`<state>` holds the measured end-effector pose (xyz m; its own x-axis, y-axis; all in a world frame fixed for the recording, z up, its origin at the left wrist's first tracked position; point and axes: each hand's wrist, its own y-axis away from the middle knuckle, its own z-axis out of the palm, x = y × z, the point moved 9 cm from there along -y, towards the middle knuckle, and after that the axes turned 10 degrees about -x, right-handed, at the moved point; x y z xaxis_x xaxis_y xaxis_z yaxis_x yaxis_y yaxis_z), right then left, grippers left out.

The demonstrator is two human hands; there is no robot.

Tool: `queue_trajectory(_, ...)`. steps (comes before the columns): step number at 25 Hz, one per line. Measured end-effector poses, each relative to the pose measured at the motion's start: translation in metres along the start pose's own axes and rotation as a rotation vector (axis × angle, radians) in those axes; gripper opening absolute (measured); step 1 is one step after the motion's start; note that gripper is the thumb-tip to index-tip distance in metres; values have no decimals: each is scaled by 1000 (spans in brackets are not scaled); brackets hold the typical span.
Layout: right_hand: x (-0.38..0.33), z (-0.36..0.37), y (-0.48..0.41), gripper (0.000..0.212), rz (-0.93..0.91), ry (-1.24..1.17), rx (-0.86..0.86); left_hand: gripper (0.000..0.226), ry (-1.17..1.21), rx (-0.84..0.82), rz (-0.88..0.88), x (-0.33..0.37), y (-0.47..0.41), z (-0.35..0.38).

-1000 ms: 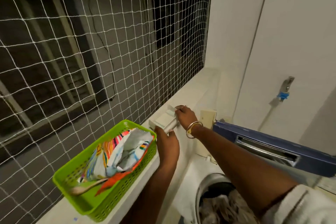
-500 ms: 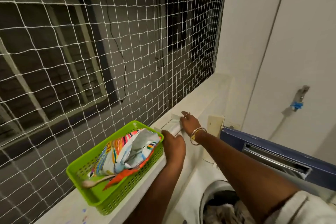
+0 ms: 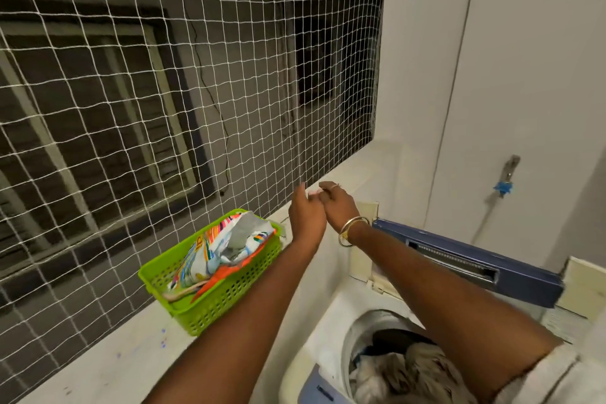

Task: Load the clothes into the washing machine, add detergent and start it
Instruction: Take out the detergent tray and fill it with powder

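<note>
While the drum at the lower right of the frame already shows a heap of clothes (image 3: pixel 406 374) inside the washing machine (image 3: pixel 324 334), both hands are raised to the middle of the frame, over the pale ledge (image 3: pixel 108 367) that runs below the netted opening. That placement suggests the loading step is largely done and the detergent step is in hand: the green basket (image 3: pixel 229 305) sits on the ledge just left of the machine, within easy reach of it, and holds a crumpled, brightly striped packet (image 3: pixel 226 246) that is probably the detergent, though its label cannot be read. The machine's blue lid (image 3: pixel 459 249) stands tipped up at the centre right, leaving the drum open for pouring. The left hand (image 3: pixel 305 213) is lifted with its back to the camera, fingers pointing up and loosely curled; the right hand (image 3: pixel 337 203), with a ring and a gold bangle (image 3: pixel 352 231) at the wrist, meets it from the right, knuckles bent. Their fingertips come together around something small and pale (image 3: pixel 312 193), so the hands look closed toward one another in a shared pinch, but motion blur and the hands themselves hide what it is, and I cannot tell which hand bears it. Both forearms stretch forward from the lower edge of the frame, the right one crossing above the open drum, the left passing just beside the basket's near corner. A tap with a blue fitting (image 3: pixel 503 185) sits on the wall at the right, well apart from the hands.
</note>
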<state>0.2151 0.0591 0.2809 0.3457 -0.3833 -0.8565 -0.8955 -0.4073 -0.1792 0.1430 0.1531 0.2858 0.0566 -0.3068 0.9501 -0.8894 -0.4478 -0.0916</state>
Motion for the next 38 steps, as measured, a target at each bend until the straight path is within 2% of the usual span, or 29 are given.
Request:
queue_trajectory(4,-42,-7,22,27,-114,-36,71,36,34,-5,78,36,9,-25)
queue_trajectory(7,-76,2,37,25,-206,-10,81,18,12,-61,112,57,7,-59)
queue_trajectory(11,-103,41,45,9,-275,205,-32,13,-14,-140,154,55,0,-108)
queue_trajectory(14,-108,86,46,19,-301,441,-195,23,-85,-260,200,35,-3,-127)
queue_trajectory(17,-111,118,43,23,-352,679,-284,29,-176,-383,223,10,-13,-134)
queue_trajectory(20,-116,131,33,24,-312,770,-290,22,-111,-463,180,-11,-31,-139)
queue_trajectory(23,-119,130,27,24,-245,845,-251,26,5,-562,151,-18,-40,-139)
queue_trajectory(27,-109,138,33,20,-203,1009,-314,35,97,-683,101,-22,-52,-138)
queue_trajectory(32,-106,145,34,19,-169,1133,-283,36,170,-800,97,-29,-60,-119)
queue_trajectory(38,-104,147,35,14,-117,1106,-282,37,162,-831,131,-30,-53,-114)
